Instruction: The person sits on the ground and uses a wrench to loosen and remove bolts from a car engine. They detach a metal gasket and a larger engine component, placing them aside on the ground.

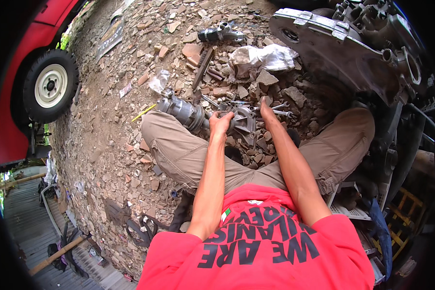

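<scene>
A grey metal housing [244, 124] with ribs and a flange lies on the rubble between my legs. My left hand [221, 123] is closed around its left side, next to a larger cylindrical metal part [181, 110] by my left knee; whether the two are joined I cannot tell. My right hand [267, 112] is at the right of the housing, beside several spanners [284, 112]. Its fingers are mostly hidden, so I cannot see whether it grips anything. More slim tools lie just beyond the housing.
A wire brush [203, 67], a crumpled white plastic bag [261, 60] and a black-and-silver metal part [221, 34] lie farther out on broken tiles. A large metal casing [336, 48] stands at right. A red vehicle with a wheel [50, 86] is at left.
</scene>
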`<state>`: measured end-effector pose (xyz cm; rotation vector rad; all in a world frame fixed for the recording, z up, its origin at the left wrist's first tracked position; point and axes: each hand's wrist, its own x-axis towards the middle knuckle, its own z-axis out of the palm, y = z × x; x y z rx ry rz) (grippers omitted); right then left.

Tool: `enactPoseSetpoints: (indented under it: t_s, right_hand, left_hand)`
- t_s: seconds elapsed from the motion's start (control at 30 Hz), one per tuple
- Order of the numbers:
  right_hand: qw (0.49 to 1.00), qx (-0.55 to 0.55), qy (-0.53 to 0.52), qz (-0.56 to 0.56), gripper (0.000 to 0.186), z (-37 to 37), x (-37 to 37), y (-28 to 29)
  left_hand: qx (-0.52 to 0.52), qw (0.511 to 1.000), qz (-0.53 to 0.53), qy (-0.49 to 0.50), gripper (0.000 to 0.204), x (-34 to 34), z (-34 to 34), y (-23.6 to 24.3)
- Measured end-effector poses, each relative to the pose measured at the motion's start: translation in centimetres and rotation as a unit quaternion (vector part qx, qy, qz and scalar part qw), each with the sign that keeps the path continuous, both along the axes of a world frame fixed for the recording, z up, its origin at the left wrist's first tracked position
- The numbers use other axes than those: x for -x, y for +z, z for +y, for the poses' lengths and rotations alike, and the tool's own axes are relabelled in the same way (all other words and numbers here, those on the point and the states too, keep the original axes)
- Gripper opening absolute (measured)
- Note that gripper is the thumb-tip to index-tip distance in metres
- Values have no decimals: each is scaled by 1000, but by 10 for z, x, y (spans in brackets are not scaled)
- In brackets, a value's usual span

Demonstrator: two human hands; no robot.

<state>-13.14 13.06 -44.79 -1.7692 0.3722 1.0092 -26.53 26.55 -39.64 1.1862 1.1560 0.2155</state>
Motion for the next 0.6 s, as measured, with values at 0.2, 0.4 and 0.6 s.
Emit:
enactPoseSetpoints:
  t_s: [0.2, 0.4, 0.6]
  right_hand:
    - [921, -330, 104, 178, 79, -2, 22, 22]
    - [862, -482, 4, 155, 57, 9, 7, 59]
    - [901, -328, 50, -279, 45, 14, 27, 104]
  left_hand:
    - [47, 995, -86, -18, 23, 6, 1, 31]
    - [-27, 976, -205, -67, 29, 8, 0, 56]
    - [59, 949, -286, 121, 30, 4, 3, 48]
